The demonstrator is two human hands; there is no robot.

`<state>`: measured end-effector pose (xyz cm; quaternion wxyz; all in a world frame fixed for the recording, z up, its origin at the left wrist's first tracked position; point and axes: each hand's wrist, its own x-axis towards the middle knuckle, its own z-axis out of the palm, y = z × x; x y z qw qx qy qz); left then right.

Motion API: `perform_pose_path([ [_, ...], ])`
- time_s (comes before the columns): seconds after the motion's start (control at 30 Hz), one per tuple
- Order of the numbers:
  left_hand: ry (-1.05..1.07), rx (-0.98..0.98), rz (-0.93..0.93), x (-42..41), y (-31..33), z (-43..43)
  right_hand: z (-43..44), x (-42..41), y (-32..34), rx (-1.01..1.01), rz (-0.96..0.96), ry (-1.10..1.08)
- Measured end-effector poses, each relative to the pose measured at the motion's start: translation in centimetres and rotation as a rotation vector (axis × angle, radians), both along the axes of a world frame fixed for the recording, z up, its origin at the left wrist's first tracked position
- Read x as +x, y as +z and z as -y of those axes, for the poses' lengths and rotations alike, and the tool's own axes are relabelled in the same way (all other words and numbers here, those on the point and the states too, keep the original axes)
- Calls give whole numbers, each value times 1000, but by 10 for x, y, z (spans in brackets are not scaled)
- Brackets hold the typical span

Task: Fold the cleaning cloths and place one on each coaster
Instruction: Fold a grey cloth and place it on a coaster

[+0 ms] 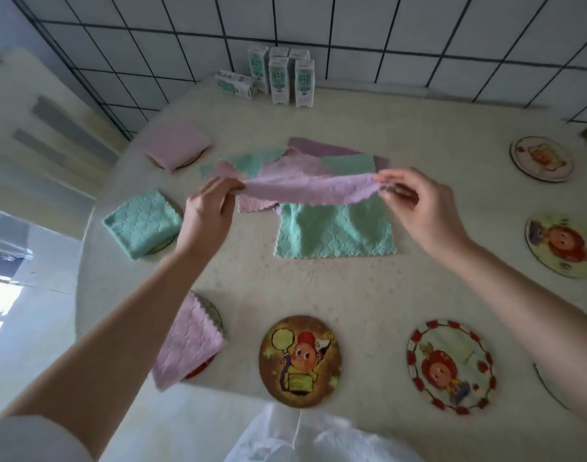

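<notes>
A pink cloth (pixel 310 190) is stretched in the air between my hands, above a loose pile of cloths. My left hand (pixel 208 211) pinches its left end and my right hand (pixel 418 208) pinches its right end. Under it lie a green cloth (pixel 332 233) spread flat, and more green, pink and purple cloths (pixel 318 155) behind. Folded cloths sit on coasters at the left: a pink one (pixel 177 145), a green one (pixel 143 223) and a pink one (pixel 187 348) near my left forearm. Bare picture coasters lie at the front (pixel 300 361), (pixel 450 365) and at the right (pixel 562 245), (pixel 542 158).
Several white and green cartons (pixel 280 76) stand at the back of the cream table (pixel 352 288), against a tiled wall. The table's left edge drops off beside the folded cloths. Another coaster's rim (pixel 548 388) shows under my right forearm.
</notes>
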<state>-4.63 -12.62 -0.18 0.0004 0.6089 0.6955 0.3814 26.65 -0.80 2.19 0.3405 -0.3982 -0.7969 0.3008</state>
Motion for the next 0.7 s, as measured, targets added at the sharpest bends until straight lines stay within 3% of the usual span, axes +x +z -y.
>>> perform_pose_path([
  [0.17,-151,-113,-11,25,-45,88,77,44,-53,120,270,34],
  [0.33,-276,-218,-27,53,-81,157,151,79,-87,64,315,-5],
  [0.7,-344,-363,99,109,-107,243,245,158,-123,-85,423,36],
])
